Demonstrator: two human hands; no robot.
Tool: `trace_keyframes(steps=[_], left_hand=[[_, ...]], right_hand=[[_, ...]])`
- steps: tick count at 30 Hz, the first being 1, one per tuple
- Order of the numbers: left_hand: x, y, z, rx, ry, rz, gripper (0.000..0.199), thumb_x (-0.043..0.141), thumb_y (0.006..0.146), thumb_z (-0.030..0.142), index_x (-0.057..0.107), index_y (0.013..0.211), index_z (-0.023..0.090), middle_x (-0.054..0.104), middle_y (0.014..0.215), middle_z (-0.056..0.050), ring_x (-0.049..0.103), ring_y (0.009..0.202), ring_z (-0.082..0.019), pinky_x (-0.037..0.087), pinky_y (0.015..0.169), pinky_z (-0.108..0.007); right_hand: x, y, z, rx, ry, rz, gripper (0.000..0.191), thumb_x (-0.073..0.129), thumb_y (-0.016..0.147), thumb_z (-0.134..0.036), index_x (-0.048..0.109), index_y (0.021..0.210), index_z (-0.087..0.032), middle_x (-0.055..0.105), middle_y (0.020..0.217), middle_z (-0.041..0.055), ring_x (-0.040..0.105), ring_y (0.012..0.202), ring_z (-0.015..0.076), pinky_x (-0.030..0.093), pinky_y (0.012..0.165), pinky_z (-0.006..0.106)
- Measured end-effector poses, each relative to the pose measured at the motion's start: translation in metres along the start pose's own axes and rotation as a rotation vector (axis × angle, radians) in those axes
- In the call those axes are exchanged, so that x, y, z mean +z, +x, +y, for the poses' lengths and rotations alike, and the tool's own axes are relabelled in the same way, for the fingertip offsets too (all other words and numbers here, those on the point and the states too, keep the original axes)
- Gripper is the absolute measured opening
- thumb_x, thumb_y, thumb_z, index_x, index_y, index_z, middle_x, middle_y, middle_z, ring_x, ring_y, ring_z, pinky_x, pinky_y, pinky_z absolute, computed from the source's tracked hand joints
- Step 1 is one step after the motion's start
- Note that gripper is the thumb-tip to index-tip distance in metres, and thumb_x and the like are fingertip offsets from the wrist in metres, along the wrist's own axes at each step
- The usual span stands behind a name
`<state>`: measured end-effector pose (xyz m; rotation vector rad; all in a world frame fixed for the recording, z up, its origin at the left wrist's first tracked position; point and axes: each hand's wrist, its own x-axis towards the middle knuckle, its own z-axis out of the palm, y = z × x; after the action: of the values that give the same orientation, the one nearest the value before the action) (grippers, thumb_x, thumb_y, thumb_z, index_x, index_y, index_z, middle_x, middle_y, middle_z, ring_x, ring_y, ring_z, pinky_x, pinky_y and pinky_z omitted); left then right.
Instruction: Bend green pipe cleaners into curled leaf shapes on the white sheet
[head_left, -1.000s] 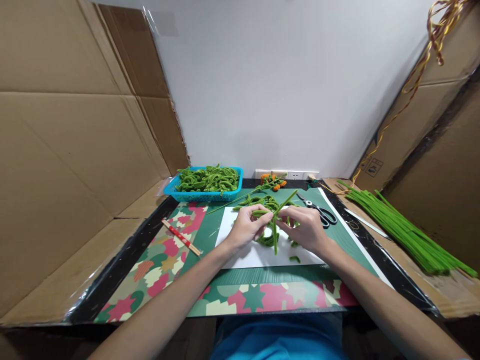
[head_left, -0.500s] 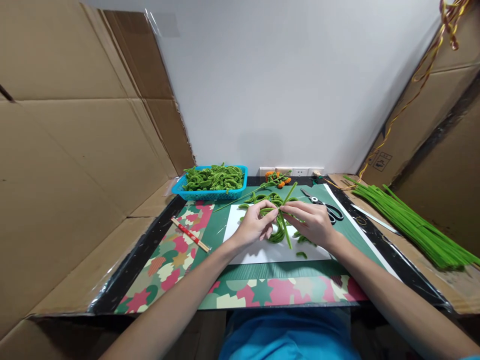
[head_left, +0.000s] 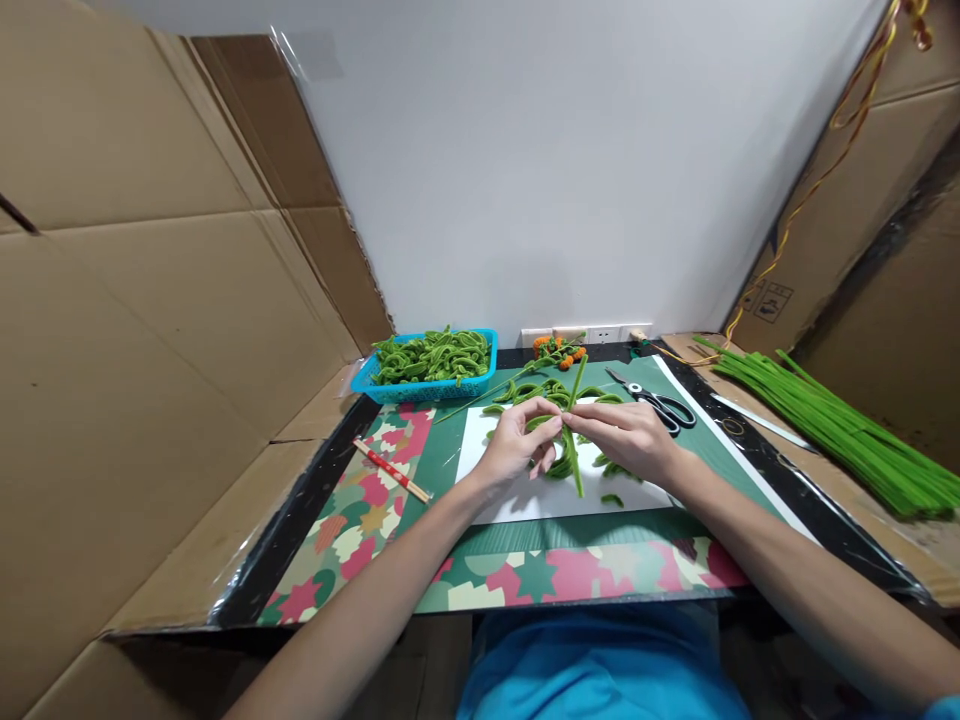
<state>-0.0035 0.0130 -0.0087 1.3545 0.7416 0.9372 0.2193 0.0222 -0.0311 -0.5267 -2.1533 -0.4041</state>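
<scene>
A green pipe cleaner (head_left: 576,470) stands nearly upright between my hands, its ends showing above and below the fingertips. My left hand (head_left: 517,445) pinches at its middle with thumb and forefinger, the other fingers curled. From the right, my right hand (head_left: 636,438) pinches the same spot, and the fingertips of both hands meet there. How the strands join under the fingers is hidden. Below lie curved, bent green pipe cleaner pieces (head_left: 551,390) on a white sheet (head_left: 510,505), with one short curl (head_left: 612,499) apart near its front.
A blue basket (head_left: 427,390) heaped with green pieces stands back left. Orange-flowered stems (head_left: 559,350) lie behind my hands. Black-handled scissors (head_left: 660,405) and a bundle of straight green pipe cleaners (head_left: 840,430) are at right; wrapped chopsticks (head_left: 391,470) at left. Cardboard walls (head_left: 150,300) flank the table.
The view has shifted slightly. Both hands keep their pinch at the same place, and the pipe cleaner stands a little more upright than before.
</scene>
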Motion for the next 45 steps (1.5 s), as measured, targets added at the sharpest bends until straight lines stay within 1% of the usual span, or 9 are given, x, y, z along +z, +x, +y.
trace_keyframes(steps=[11,16,23,27,31,35,39,42,45], left_hand=[[0.001,-0.003,0.002,0.063,0.036,-0.026,0.037,0.076,0.090,0.051,0.060,0.096,0.018,0.062,0.056,0.004,0.048,0.039,-0.008,0.036,0.039,-0.019],[0.002,-0.005,0.003,0.102,0.071,-0.020,0.035,0.076,0.091,0.049,0.061,0.095,0.018,0.063,0.055,0.003,0.050,0.041,-0.009,0.037,0.042,-0.019],[0.007,-0.011,0.010,0.181,0.257,0.043,0.032,0.072,0.093,0.049,0.063,0.097,0.018,0.057,0.058,0.004,0.052,0.049,-0.011,0.042,0.052,-0.022],[0.004,-0.015,0.017,0.387,0.600,0.100,0.021,0.065,0.098,0.040,0.069,0.098,0.019,0.065,0.082,-0.003,0.061,0.070,-0.016,0.050,0.068,-0.026],[-0.004,-0.018,0.019,0.543,0.942,-0.035,0.020,0.057,0.100,0.028,0.075,0.107,0.022,0.069,0.096,-0.009,0.063,0.080,-0.019,0.049,0.075,-0.029],[-0.002,-0.019,0.020,0.561,0.974,-0.046,0.018,0.059,0.100,0.027,0.076,0.106,0.023,0.071,0.099,-0.010,0.064,0.084,-0.020,0.049,0.077,-0.029],[0.006,-0.015,0.022,0.425,0.667,0.131,0.018,0.064,0.099,0.037,0.071,0.098,0.020,0.067,0.087,-0.005,0.063,0.073,-0.016,0.050,0.067,-0.026],[0.007,-0.012,0.021,0.262,0.391,0.170,0.027,0.071,0.095,0.044,0.067,0.096,0.018,0.059,0.068,0.001,0.056,0.054,-0.012,0.045,0.053,-0.023],[0.006,-0.011,0.019,0.207,0.252,0.137,0.029,0.075,0.092,0.044,0.066,0.095,0.017,0.055,0.061,0.004,0.051,0.049,-0.009,0.041,0.048,-0.021]], right_hand=[[-0.006,0.003,-0.001,0.028,0.074,0.045,0.026,0.058,0.105,-0.017,0.076,0.121,-0.025,0.082,0.109,0.0077,0.080,0.097,0.0200,0.065,0.086,0.030],[-0.004,0.004,-0.004,-0.017,0.053,0.083,0.027,0.053,0.105,-0.014,0.074,0.121,-0.022,0.081,0.107,0.0096,0.079,0.093,0.0191,0.063,0.078,0.027],[-0.003,0.009,-0.014,0.118,0.101,0.036,0.029,0.044,0.107,-0.019,0.072,0.113,-0.021,0.077,0.098,0.0100,0.072,0.080,0.0176,0.055,0.069,0.027],[-0.008,0.023,-0.022,0.370,0.341,0.018,0.027,0.048,0.107,-0.030,0.069,0.093,-0.020,0.069,0.081,0.0067,0.062,0.067,0.0169,0.049,0.060,0.028],[-0.021,0.039,-0.021,0.785,0.985,-0.248,0.034,0.061,0.100,-0.044,0.062,0.077,-0.019,0.055,0.055,-0.0023,0.048,0.045,0.0122,0.037,0.041,0.024],[-0.030,0.046,-0.017,0.992,1.318,-0.329,0.032,0.073,0.091,-0.043,0.063,0.074,-0.018,0.052,0.050,-0.0036,0.045,0.039,0.0107,0.036,0.035,0.023],[-0.031,0.043,-0.014,0.822,0.977,-0.172,0.036,0.068,0.096,-0.049,0.072,0.083,-0.016,0.064,0.059,0.0011,0.056,0.045,0.0130,0.045,0.040,0.025],[-0.030,0.034,-0.010,0.451,0.450,0.012,0.026,0.061,0.103,-0.037,0.077,0.094,-0.019,0.077,0.085,0.0080,0.070,0.067,0.0164,0.057,0.057,0.027],[-0.029,0.024,-0.005,0.090,0.138,0.031,0.021,0.056,0.106,-0.023,0.076,0.113,-0.024,0.079,0.105,0.0091,0.075,0.088,0.0182,0.060,0.071,0.028]])
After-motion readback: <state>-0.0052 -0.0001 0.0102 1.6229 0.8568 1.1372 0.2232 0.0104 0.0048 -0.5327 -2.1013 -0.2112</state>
